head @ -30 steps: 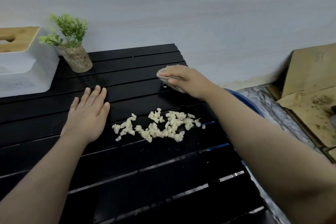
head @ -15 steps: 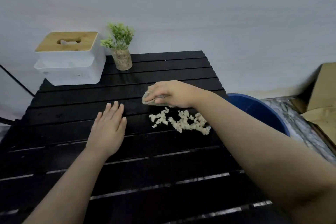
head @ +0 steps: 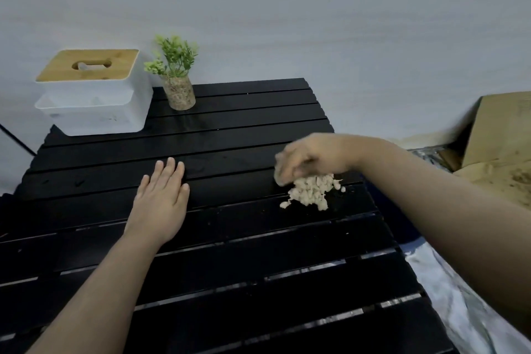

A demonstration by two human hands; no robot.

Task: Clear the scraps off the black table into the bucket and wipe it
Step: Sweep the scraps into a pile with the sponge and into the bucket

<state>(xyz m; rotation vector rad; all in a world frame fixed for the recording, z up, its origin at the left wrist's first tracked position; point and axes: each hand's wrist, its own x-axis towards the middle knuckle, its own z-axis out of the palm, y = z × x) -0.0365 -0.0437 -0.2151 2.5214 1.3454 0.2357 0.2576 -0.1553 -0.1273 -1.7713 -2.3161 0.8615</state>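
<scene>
Pressed flat, palm down with fingers straight and together, my left hand [head: 161, 204] grips nothing and rests on the black table [head: 244, 238] left of centre. Behind it at the far left corner I see a white tissue box [head: 94, 106] with a wooden lid, then a small potted plant [head: 178, 89] beside it. Further right, my right hand [head: 313, 158] is blurred; its fingers curl down around a pale cloth [head: 280, 175], only partly visible. Touching that hand, the scraps [head: 311, 191] form 1 tight heap of pale, cream, crumbly bits near the right edge, its long axis running from near-left toward far-right. Cardboard [head: 502, 138] leans at the far right.
</scene>
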